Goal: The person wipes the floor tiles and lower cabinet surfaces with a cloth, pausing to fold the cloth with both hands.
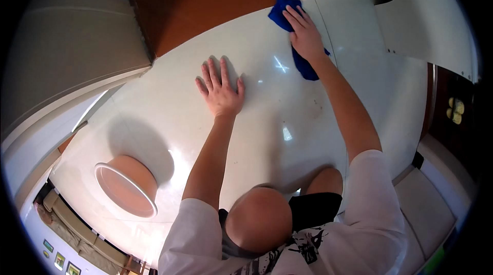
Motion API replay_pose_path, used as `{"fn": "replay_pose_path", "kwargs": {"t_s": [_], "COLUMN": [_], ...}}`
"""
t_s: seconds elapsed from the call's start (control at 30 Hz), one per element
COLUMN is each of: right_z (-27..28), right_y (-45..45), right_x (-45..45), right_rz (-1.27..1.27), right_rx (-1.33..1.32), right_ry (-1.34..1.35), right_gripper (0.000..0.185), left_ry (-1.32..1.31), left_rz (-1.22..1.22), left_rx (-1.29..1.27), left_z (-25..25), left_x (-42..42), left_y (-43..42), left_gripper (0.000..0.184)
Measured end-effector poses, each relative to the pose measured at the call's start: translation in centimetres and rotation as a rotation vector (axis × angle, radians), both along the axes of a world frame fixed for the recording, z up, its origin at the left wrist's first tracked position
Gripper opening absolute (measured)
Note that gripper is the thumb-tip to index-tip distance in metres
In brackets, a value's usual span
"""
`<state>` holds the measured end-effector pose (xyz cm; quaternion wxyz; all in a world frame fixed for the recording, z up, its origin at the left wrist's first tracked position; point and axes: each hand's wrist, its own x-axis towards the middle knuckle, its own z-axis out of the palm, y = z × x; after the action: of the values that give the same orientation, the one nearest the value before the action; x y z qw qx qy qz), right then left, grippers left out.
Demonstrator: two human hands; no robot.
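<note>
A dark blue cloth (303,64) lies bunched on the glossy pale tiled floor (257,136), close to the edge of a brown panel. My right hand (306,36) presses down on the cloth, fingers stretched forward over it, with blue fabric showing on both sides. Left of it, my left hand (222,89) rests flat on the bare tile with its fingers spread and nothing in them. Small dark specks mark the floor below the cloth.
A round pinkish basin (134,180) with a white rim stands on the floor at lower left. The brown panel (231,3) borders the far side. White cabinet panels (429,28) are at right, a grey one (77,44) at left. My bent knee (262,216) is in front.
</note>
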<state>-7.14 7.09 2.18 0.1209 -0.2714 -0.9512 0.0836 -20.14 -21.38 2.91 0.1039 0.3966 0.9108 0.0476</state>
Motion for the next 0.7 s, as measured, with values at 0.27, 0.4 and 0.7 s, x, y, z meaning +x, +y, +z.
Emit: {"fn": "replay_pose_path", "kwargs": {"t_s": [0.27,0.4,0.7], "right_z": [1.0,1.7,0.3], "right_y": [-0.1,0.2,-0.4], "right_x": [-0.2,1.6,-3.4], "right_rz": [0.153,0.134,0.102], "right_rx": [-0.110,-0.084,-0.076], "right_ry": [-0.001,-0.040,0.079], "right_gripper": [0.053,0.050,0.052], "left_ry": [0.009,0.013,0.018], "left_rz": [-0.012,0.000,-0.007], "left_rx": [-0.010,-0.007,-0.005], "left_z": [0.0,0.0,0.0], "left_x": [-0.1,-0.1,-0.2], "left_y": [-0.3,-0.1,-0.1], "left_gripper": [0.076,0.076,0.077]}}
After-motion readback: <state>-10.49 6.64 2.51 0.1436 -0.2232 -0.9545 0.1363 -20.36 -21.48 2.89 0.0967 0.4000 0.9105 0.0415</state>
